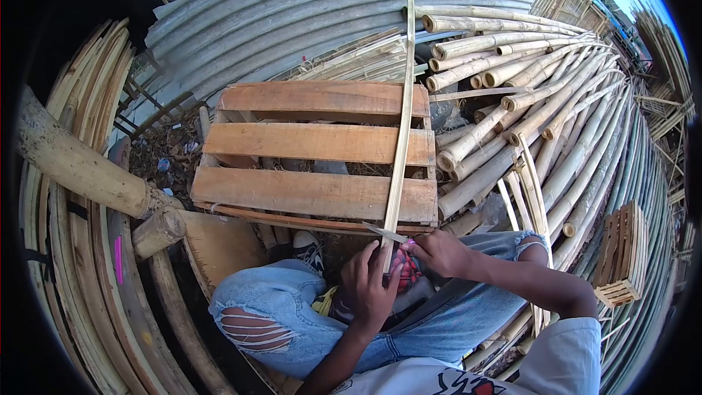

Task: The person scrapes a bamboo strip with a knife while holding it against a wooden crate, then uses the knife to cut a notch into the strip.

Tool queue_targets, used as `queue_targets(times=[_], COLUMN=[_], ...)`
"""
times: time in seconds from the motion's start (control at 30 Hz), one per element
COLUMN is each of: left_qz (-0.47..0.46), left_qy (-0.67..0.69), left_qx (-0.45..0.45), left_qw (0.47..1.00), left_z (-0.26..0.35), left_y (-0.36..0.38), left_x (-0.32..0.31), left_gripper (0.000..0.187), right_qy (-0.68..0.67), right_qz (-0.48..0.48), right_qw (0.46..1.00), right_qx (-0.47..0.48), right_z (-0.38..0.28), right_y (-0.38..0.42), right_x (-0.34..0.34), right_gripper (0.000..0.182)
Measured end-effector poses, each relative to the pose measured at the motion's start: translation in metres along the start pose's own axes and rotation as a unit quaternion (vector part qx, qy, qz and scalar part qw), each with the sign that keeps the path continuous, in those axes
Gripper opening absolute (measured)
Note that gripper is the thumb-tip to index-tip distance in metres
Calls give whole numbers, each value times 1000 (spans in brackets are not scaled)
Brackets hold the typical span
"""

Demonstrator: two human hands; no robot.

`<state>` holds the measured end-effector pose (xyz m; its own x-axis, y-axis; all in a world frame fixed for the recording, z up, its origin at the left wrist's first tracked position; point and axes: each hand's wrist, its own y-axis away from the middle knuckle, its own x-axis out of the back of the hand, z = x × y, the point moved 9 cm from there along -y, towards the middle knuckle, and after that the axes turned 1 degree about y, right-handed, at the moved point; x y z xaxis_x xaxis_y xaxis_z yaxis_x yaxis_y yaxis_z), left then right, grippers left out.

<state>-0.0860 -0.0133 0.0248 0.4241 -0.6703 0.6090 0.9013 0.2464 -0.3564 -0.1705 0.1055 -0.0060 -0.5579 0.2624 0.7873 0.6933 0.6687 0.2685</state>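
Observation:
A long, pale bamboo strip (pixel 401 146) stretches away from my lap across a slatted wooden crate (pixel 314 143). Its near end sits in my left hand (pixel 369 285), whose fingers are closed around it. My right hand (pixel 442 252) grips a knife (pixel 386 232); the handle is mostly covered by my fingers, with a bit of pink showing. The blade lies across the strip, just beyond my left fingertips. Between my knees, below the hands, is a red and dark patterned cloth (pixel 409 272), partly hidden.
Bamboo poles (pixel 512 80) are piled to the right, with a small slatted crate (pixel 621 256) on them. Split bamboo lengths (pixel 80 271) stand at the left beside a thick bamboo post (pixel 88 164). Corrugated metal sheeting (pixel 314 14) borders the back.

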Motion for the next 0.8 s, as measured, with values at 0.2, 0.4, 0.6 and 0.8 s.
queue_targets(times=[0.2,0.4,0.6,0.8], left_qz=[-19,-38,-43,-54], left_qy=[-54,-27,-11,4], left_qx=[-30,-4,-9,-1], left_qw=[998,999,999,999], left_z=[-9,-18,-20,-28], left_y=[0,7,24,23], left_x=[-6,-10,2,2], left_gripper=[30,28,29,33], right_qy=[21,14,2,123], right_qz=[40,32,60,124], right_qw=[999,998,996,984], right_qx=[-10,-48,-74,-34], right_z=[-8,-15,-26,-28], right_y=[-3,3,20,11], right_x=[3,-2,-29,-13], right_gripper=[48,47,44,45])
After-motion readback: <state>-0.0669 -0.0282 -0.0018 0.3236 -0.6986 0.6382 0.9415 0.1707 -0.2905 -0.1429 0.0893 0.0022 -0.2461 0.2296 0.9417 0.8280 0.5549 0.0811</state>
